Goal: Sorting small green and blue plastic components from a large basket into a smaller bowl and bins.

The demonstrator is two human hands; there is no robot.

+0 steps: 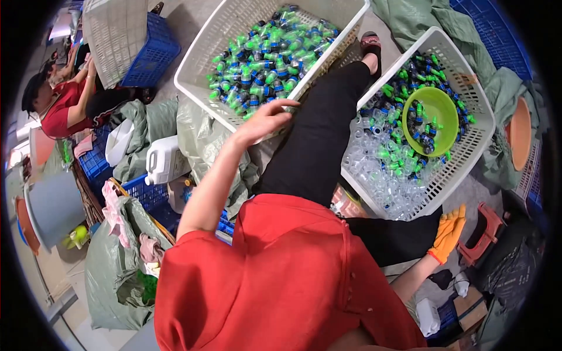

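Observation:
My left hand (267,121) is bare, its fingers stretched out over the near corner of a large white plastic basket (194,64), beside my black-trousered leg. Whether it touches the rim I cannot tell. Small clear bottle-like pieces with green and blue-black caps (275,64) fill that basket. My right hand (449,234), in an orange glove, lies by my bent knee with fingers extended and holds nothing visible. Between my legs stands a second white basket (468,155). Clear plastic pieces (383,187) lie at its near side, capped ones farther back. A yellow-green bowl (443,108) with some capped pieces sits on them.
At left a co-worker (64,108) in red sits near a pale basket (114,38) and a blue crate (151,50). A white jug (167,159) and a green sack (105,281) stand at my left. A red plastic stool (483,234) is beyond my right hand.

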